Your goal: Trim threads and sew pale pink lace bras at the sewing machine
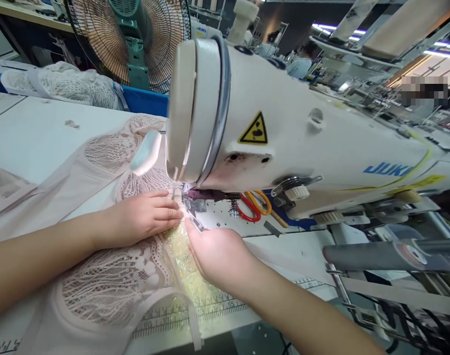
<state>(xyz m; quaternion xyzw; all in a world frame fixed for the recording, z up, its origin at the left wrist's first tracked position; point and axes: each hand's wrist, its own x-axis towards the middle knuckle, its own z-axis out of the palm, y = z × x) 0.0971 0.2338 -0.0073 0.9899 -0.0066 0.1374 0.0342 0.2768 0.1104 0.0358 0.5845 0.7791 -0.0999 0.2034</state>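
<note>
A pale pink lace bra (114,286) lies across the sewing machine bed, its cups and straps spread to the left and front. My left hand (145,217) rests flat on the lace beside the presser foot (184,192), fingers stretched and close together. On the other side of the foot, my right hand (217,251) is curled with the thumb towards the needle area. Its other fingers are mostly hidden, and what they pinch cannot be made out. A slim metal piece (195,222) shows just above the right thumb. The white sewing machine head (262,123) leans over both hands.
Behind the machine stands a fan (136,39). Scissors with red and orange handles (252,207) lie under the machine arm. A ruler tape (225,308) runs along the table's front edge. More lace pieces (69,84) are heaped at the back left. Other people sit far off.
</note>
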